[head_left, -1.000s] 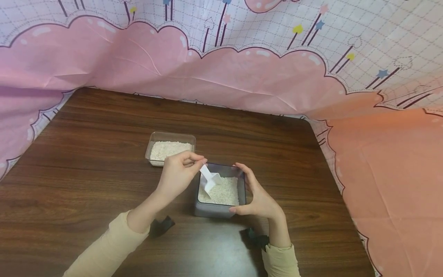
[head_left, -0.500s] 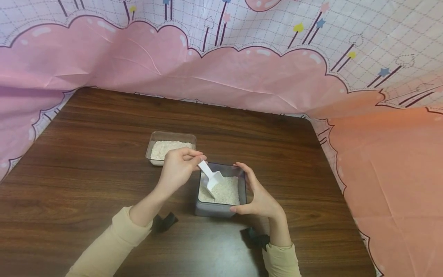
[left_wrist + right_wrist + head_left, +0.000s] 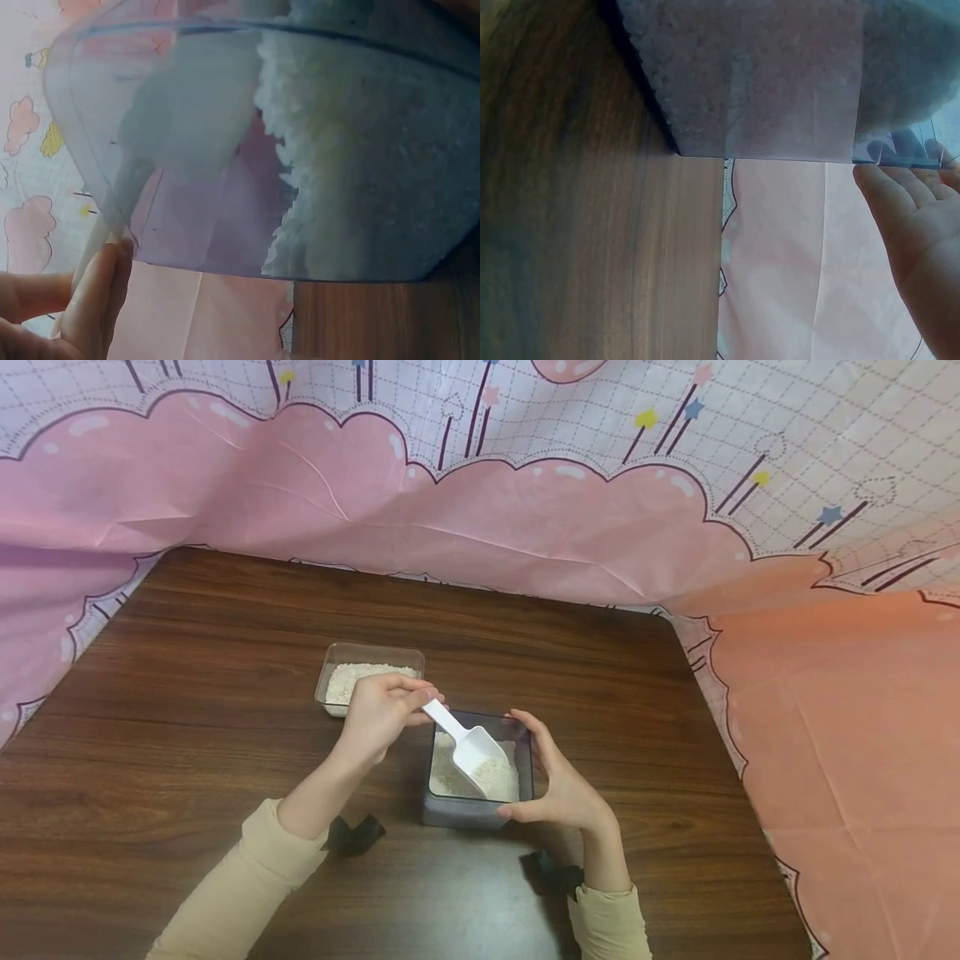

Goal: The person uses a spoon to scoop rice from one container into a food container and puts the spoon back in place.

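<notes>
My left hand pinches the handle of a white scoop between thumb and fingers. Its bowl is tilted down inside a translucent grey-blue square container and carries some of the white rice that partly fills it. In the left wrist view the scoop shows faintly through the clear wall, above the heaped rice. My right hand grips the container's right side, fingers at the far corner and thumb at the near one. The right wrist view shows that hand against the wall.
Behind my left hand stands a shallow clear tray with white grains in it, partly hidden by the hand. Dark straps show at both wrists. The brown wooden table is bordered by a patterned pink curtain.
The scoop has risen out of the rice and its bowl has moved right, now bearing grains. My left hand has shifted slightly left and away from me. The right hand stays on the container.
</notes>
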`<action>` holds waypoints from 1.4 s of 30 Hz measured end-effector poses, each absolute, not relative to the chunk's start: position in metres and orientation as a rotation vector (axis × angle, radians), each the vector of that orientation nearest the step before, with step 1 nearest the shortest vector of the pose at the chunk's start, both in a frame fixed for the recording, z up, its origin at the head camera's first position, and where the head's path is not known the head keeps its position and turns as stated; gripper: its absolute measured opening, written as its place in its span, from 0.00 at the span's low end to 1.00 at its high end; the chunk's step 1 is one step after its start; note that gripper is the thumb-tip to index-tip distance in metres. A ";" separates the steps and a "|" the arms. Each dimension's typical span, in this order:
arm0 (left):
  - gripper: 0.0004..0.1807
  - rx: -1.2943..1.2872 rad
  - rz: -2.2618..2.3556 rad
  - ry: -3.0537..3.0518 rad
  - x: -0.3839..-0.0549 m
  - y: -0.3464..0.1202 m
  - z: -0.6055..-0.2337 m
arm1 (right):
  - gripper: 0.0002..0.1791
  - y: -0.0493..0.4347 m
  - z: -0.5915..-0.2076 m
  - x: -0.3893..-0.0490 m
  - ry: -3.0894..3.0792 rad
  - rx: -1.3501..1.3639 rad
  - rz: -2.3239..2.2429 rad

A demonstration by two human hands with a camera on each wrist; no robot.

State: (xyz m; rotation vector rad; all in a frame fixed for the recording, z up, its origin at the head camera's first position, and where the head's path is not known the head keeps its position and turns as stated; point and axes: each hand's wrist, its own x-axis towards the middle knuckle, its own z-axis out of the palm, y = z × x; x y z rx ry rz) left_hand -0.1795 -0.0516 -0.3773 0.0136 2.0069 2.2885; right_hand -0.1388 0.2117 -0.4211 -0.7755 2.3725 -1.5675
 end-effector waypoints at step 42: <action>0.04 -0.169 2.613 1.530 -0.190 -0.094 -0.362 | 0.62 0.212 -0.420 -0.139 2.367 -0.758 -1.568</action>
